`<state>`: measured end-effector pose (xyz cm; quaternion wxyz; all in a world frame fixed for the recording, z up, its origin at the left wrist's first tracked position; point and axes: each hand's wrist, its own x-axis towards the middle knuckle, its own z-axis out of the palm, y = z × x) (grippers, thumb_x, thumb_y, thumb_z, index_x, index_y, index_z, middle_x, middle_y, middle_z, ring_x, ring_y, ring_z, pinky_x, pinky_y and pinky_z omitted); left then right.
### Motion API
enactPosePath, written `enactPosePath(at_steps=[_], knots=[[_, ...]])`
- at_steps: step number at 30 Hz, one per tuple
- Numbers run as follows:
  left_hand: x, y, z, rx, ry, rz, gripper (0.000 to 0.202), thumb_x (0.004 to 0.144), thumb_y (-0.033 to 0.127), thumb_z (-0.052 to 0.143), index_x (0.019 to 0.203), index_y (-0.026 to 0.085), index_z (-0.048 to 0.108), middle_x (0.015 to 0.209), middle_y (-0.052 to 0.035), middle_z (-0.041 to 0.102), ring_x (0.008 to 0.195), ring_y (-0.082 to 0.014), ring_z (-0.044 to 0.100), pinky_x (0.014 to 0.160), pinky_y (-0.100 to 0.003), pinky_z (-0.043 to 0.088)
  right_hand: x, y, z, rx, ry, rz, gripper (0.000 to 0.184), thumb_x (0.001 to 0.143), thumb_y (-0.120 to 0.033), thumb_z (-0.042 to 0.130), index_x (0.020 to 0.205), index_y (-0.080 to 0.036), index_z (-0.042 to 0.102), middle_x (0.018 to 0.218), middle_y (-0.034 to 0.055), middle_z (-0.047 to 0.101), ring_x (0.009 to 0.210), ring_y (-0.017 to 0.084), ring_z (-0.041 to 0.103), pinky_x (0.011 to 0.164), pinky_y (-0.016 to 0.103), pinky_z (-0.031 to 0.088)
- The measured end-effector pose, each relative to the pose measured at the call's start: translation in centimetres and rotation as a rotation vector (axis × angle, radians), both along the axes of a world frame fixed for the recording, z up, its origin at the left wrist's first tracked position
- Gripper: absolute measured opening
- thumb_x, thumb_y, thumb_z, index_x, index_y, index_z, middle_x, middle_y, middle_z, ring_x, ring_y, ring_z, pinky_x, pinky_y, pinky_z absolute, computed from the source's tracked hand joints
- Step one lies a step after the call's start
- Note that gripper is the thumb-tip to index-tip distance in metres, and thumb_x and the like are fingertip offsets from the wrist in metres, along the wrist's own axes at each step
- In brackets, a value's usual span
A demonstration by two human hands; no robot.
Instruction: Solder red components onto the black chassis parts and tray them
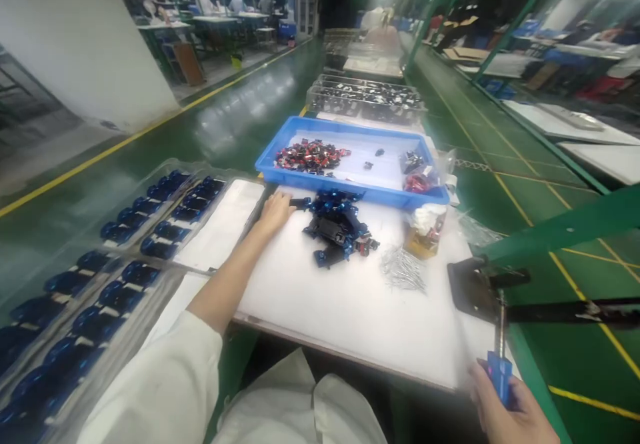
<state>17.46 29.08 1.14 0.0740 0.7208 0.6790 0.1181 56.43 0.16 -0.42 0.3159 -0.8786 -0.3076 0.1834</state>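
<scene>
At the left of the pile, my left hand [277, 211] has its fingers closed at the end of a dark blue part [301, 203]; blur hides the exact grip. Beside it lies a heap of dark blue and black parts [333, 227] on the white tabletop [320, 311]. At the lower right, my right hand [510, 407] is wrapped round a blue handle [499, 374] with a metal shaft. The shaft's upper end reaches a black fixture [473, 287] at the table's right edge; whether they are joined I cannot tell.
A blue tray [350, 191] holds small red and black parts. Thin metal pins [404, 269] lie near a small container [425, 234]. Clear trays [127, 274] of blue parts stand left. A green beam [565, 227] crosses at right. Several people are in the background.
</scene>
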Motion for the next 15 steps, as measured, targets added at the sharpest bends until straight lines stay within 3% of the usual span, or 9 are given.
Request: enactPosePath(at_steps=[6, 10, 15], knots=[[-0.6, 0.9, 1.0, -0.069, 0.073, -0.016, 0.039, 0.084, 0.031, 0.059, 0.118, 0.012, 0.065, 0.114, -0.0183, 0.062, 0.116, -0.0359, 0.058, 0.103, -0.046, 0.046, 1.3, 0.6, 2.1, -0.159, -0.008, -0.114, 0.060, 0.047, -0.076, 0.057, 0.078, -0.025, 0.063, 0.059, 0.0037, 0.061, 0.063, 0.032, 0.059, 0.060, 0.040, 0.045], [-1.1, 1.4, 1.4, -0.131, 0.111, -0.058, 0.029, 0.077, 0.035, 0.062, 0.097, 0.014, 0.069, 0.098, -0.0166, 0.066, 0.106, -0.0373, 0.062, 0.094, -0.047, 0.050, 1.5, 1.0, 2.9, -0.164, -0.049, -0.087, 0.059, 0.047, -0.075, 0.052, 0.079, -0.026, 0.062, 0.065, 0.0065, 0.063, 0.071, 0.034, 0.060, 0.067, 0.041, 0.045], [-2.2, 2.0, 0.4, 0.031, -0.047, -0.155, 0.017, 0.066, 0.032, 0.068, 0.075, 0.019, 0.060, 0.067, -0.0067, 0.063, 0.069, -0.0298, 0.062, 0.066, -0.043, 0.054, 1.3, 1.5, 3.0, -0.166, -0.039, -0.041, 0.059, 0.051, -0.073, 0.046, 0.081, -0.024, 0.061, 0.082, 0.0112, 0.068, 0.083, 0.034, 0.063, 0.078, 0.042, 0.046]])
